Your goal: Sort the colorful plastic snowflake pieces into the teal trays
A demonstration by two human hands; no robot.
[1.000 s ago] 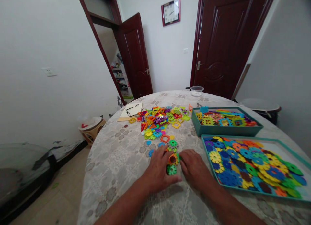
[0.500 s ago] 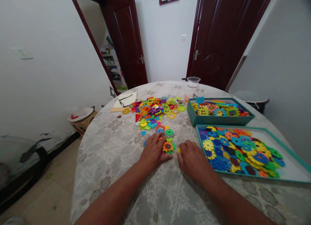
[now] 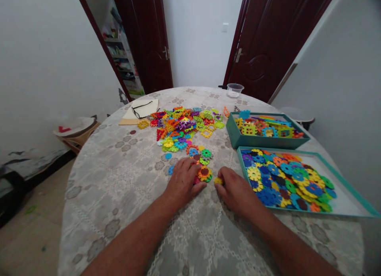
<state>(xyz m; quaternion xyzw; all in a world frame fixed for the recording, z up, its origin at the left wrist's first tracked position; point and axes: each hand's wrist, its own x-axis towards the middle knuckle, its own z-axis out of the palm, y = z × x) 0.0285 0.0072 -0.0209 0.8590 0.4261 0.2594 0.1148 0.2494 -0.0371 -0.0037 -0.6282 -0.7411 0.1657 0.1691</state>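
My left hand (image 3: pixel 182 181) lies palm down on the lace tablecloth (image 3: pixel 119 176), fingers loosely curled against a small stack of gear-shaped plastic discs (image 3: pixel 204 173), orange over green. My right hand (image 3: pixel 234 188) rests beside it, its fingertips pinching a small yellow piece (image 3: pixel 218 181). A heap of loose coloured discs and square pieces (image 3: pixel 184 129) spreads over the table beyond both hands.
A shallow teal tray (image 3: pixel 342 196) full of flat coloured discs lies to the right, a deeper teal box (image 3: pixel 238 138) with built pieces behind it. Glasses on a notebook (image 3: pixel 139 110) sit far left, a clear plastic cup (image 3: pixel 235 89) at the far edge. Dark doors stand behind.
The camera has tilted down, so the clock has left the view. Both hands stay by the disc stack; a yellow piece now shows at my right fingertips.
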